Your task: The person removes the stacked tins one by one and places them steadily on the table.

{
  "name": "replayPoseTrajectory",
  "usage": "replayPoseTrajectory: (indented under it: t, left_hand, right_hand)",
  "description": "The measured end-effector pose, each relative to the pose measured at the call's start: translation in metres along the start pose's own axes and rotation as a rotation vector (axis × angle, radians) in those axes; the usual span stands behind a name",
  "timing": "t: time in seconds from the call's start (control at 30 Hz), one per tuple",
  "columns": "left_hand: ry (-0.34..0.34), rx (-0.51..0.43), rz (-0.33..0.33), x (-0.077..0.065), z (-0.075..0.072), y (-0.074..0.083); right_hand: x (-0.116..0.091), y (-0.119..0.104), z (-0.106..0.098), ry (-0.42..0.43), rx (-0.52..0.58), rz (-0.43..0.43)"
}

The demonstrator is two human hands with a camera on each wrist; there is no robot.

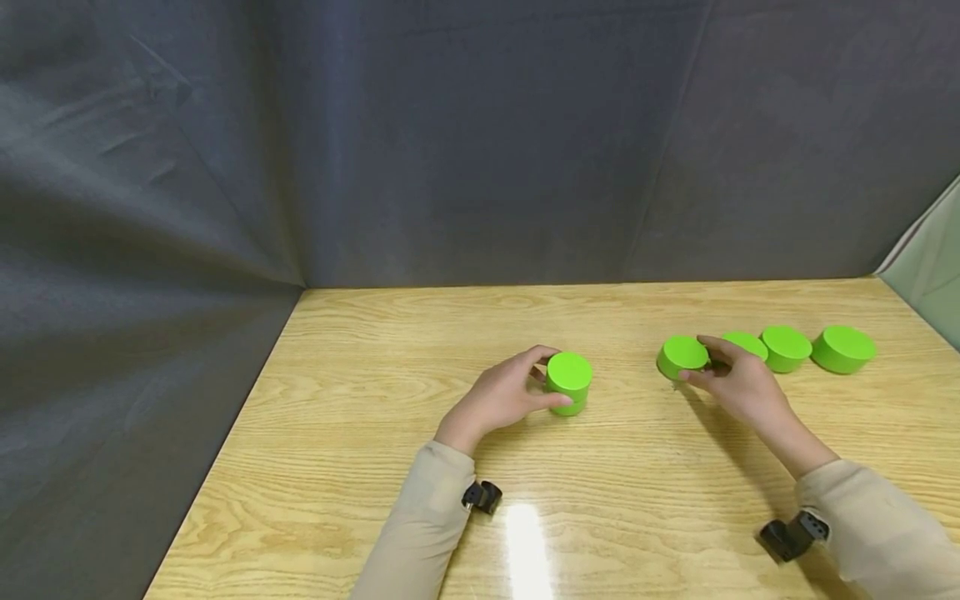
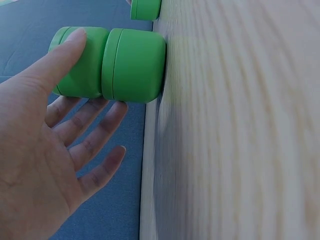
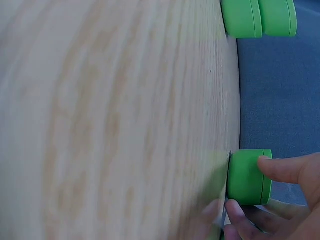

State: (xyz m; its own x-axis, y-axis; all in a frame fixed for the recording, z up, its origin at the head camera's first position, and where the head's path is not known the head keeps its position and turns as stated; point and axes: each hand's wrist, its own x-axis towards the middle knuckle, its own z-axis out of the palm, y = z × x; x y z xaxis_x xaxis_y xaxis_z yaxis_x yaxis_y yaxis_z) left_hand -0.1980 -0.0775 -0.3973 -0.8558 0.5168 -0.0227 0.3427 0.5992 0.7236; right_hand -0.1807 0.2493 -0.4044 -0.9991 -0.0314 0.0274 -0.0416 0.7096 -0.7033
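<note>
My left hand holds a round green lidded jar, thumb on the near side and fingers round the far side. That jar sits on a second green jar, both upright in a stack of two. In the left wrist view the thumb lies across the upper jar, and the fingers reach along the other side. To the right, my right hand grips another green jar between thumb and fingers. The right wrist view shows this jar upright, its base right at the tabletop.
Three more green jars stand in a row at the right: one partly hidden behind my right hand, a middle jar and an end jar. The wooden table ends at a dark grey cloth behind and on the left.
</note>
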Motion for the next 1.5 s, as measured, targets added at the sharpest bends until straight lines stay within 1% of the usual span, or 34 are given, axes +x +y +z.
replayPoseTrajectory:
  t: [0.43, 0.6, 0.83, 1.03, 1.17, 1.27, 1.5]
  left_hand:
    - [-0.012, 0.027, 0.017, 0.000, 0.003, 0.002]
    - [-0.010, 0.031, 0.013, -0.001, 0.003, 0.004]
    - [-0.015, 0.050, 0.017, -0.001, 0.002, 0.003]
    - [-0.027, 0.051, 0.010, -0.001, 0.003, 0.002]
    - [-0.032, 0.041, 0.003, -0.001, 0.003, 0.002]
    - [-0.040, 0.028, -0.005, -0.001, 0.003, 0.001]
    - [-0.082, 0.006, -0.027, 0.000, 0.006, -0.001]
  right_hand:
    - [-0.007, -0.005, -0.006, 0.023, 0.039, 0.016]
    - [-0.011, -0.009, -0.010, 0.058, 0.060, 0.012]
    - [-0.016, -0.015, -0.009, 0.125, 0.107, -0.016]
    - [-0.021, -0.020, -0.007, 0.128, 0.143, -0.021]
    - [-0.023, -0.025, -0.005, 0.133, 0.133, -0.032]
    - [-0.025, -0.029, -0.003, 0.132, 0.139, -0.057]
    - [-0.031, -0.044, 0.004, 0.097, 0.158, -0.089]
